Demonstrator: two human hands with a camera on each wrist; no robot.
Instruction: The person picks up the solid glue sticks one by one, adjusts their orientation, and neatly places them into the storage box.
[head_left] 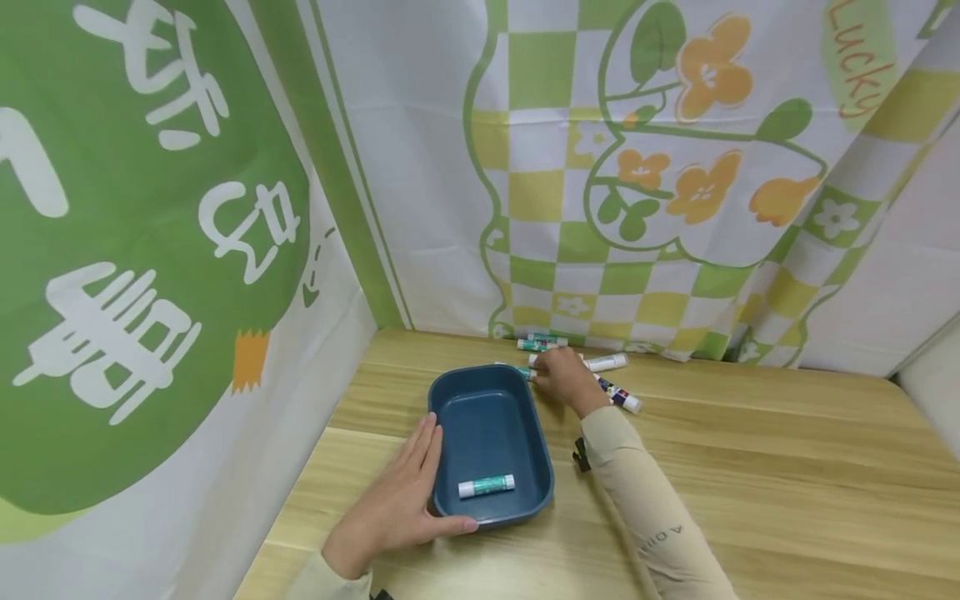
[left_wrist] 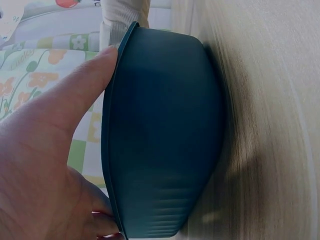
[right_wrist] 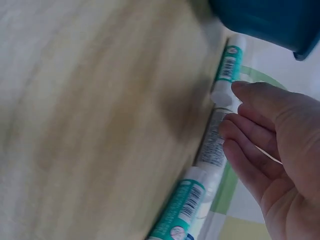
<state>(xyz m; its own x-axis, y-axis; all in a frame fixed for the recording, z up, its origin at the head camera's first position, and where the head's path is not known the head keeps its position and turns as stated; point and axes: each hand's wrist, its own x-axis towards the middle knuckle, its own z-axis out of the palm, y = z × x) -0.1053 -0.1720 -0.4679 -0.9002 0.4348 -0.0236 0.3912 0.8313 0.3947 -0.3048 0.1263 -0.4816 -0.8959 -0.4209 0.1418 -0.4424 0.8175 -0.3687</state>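
Note:
A dark blue tray point(head_left: 487, 425) stands on the table, with one teal-and-white glue stick point(head_left: 487, 486) lying across its near end. My left hand point(head_left: 397, 496) rests against the tray's near left corner, fingers straight along the side and thumb on the front rim. Beyond the tray's right side, my right hand point(head_left: 564, 377) reaches in among several glue sticks. In the right wrist view its thumb tip is right at the white end of a teal glue stick point(right_wrist: 229, 67). Its bent fingertips overlap a grey-labelled tube point(right_wrist: 212, 142), and another teal glue stick point(right_wrist: 180, 207) lies nearer.
By the back edge lie more teal sticks point(head_left: 542, 344), a white tube point(head_left: 606, 362) and a dark-blue-labelled stick point(head_left: 621, 395). A printed cloth point(head_left: 540, 283) hangs behind the wooden table point(head_left: 750, 467), and another green-and-white cloth point(head_left: 247, 467) hangs on the left.

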